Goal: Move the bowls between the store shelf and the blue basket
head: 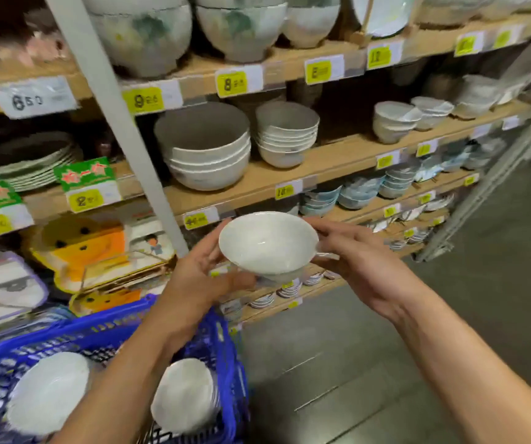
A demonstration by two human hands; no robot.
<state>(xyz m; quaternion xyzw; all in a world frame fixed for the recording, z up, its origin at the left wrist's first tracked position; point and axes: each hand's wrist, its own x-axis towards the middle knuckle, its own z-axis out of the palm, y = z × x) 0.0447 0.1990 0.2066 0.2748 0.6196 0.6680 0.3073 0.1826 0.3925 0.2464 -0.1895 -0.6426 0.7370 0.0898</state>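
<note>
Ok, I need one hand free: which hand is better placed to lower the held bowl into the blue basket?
Likely the left hand: it cups the bowl from below, with the basket under its forearm. The right hand only pinches the rim.

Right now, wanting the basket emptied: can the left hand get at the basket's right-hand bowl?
Probably not yet: the left hand, with the right hand, holds the raised white bowl; the basket bowl lies uncovered.

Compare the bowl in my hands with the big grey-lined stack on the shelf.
The held bowl is single, gripped by the left hand and right hand; the shelf stack is several bowls nested on the wooden shelf. The held bowl is white inside and shallow; the shelf stack grey inside, deeper. Both are round, pale outside.
</note>
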